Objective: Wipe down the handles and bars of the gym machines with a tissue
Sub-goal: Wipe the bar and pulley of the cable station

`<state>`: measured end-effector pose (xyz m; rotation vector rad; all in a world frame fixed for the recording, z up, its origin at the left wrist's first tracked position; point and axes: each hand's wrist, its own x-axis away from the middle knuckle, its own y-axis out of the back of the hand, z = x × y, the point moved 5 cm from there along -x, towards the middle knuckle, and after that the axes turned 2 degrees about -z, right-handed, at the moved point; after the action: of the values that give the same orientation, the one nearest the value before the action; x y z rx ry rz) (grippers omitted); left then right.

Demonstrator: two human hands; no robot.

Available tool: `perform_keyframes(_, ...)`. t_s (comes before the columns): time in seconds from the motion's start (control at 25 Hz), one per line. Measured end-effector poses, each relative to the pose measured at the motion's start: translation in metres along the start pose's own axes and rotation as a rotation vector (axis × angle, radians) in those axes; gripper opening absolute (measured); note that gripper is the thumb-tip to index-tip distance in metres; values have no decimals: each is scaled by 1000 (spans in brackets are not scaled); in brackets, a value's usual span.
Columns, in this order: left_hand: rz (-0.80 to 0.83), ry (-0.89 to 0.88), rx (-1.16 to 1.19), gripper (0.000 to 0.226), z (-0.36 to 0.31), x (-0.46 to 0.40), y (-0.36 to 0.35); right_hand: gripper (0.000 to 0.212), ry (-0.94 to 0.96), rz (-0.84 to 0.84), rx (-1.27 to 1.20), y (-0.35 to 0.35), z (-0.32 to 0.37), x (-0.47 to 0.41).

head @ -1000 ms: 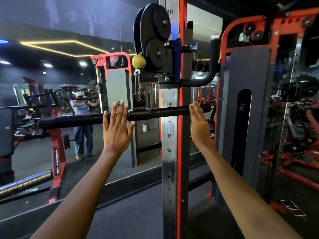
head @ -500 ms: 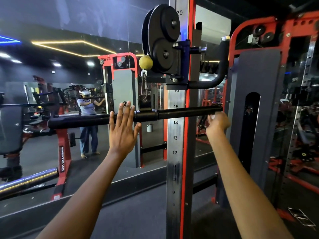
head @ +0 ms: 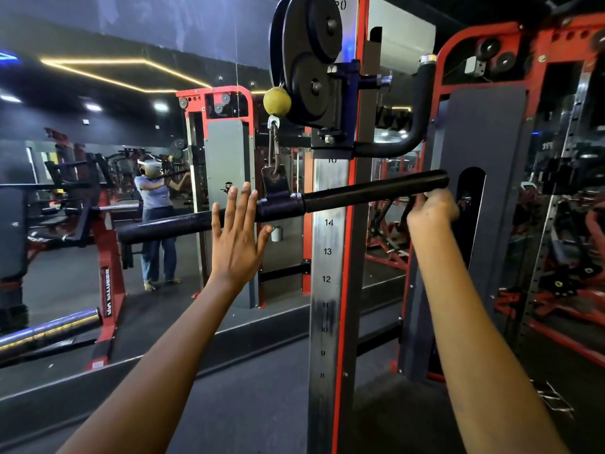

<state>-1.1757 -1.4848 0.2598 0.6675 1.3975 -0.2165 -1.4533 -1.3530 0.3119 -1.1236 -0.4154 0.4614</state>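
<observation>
Your right hand [head: 431, 209] has slid from the middle of the bar [head: 370, 192] out to its right end and now sits curled just under the tip, where half a second ago it was a little further in. You see only its back and knuckles, so whether the fingers close on the bar, or on a tissue, cannot be told; no tissue shows anywhere. Your left hand [head: 238, 235] has hardly shifted: fingers straight and slightly spread, palm laid flat against the bar's left half, which it partly covers. This bar hangs by a carabiner [head: 274, 151] below a yellow ball [head: 277, 101], tilted so its right end is higher. A numbered steel upright [head: 328, 273] crosses in front of the bar, and some of its numbers are too worn to read. Black pulley discs [head: 311, 60] are cut off at the top edge. Far left, the mirror [head: 82, 191] shows your reflection, small and blurred.
</observation>
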Motion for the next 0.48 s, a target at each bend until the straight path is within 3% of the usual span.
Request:
perform_keyframes(0.16, 6, 9, 45, 69, -3, 0, -1, 16, 55, 95, 110, 11, -31, 13)
perform_keyframes(0.24, -1, 5, 61, 68, -3, 0, 0, 19, 67, 36, 56, 15, -18, 9)
perform_keyframes(0.36, -15, 4, 69, 68, -6, 0, 0, 36, 249, -59, 21, 14, 17, 0)
perform_keyframes(0.48, -16, 27, 92, 69, -9, 0, 0, 24, 404, -84, 266, 17, 0, 6)
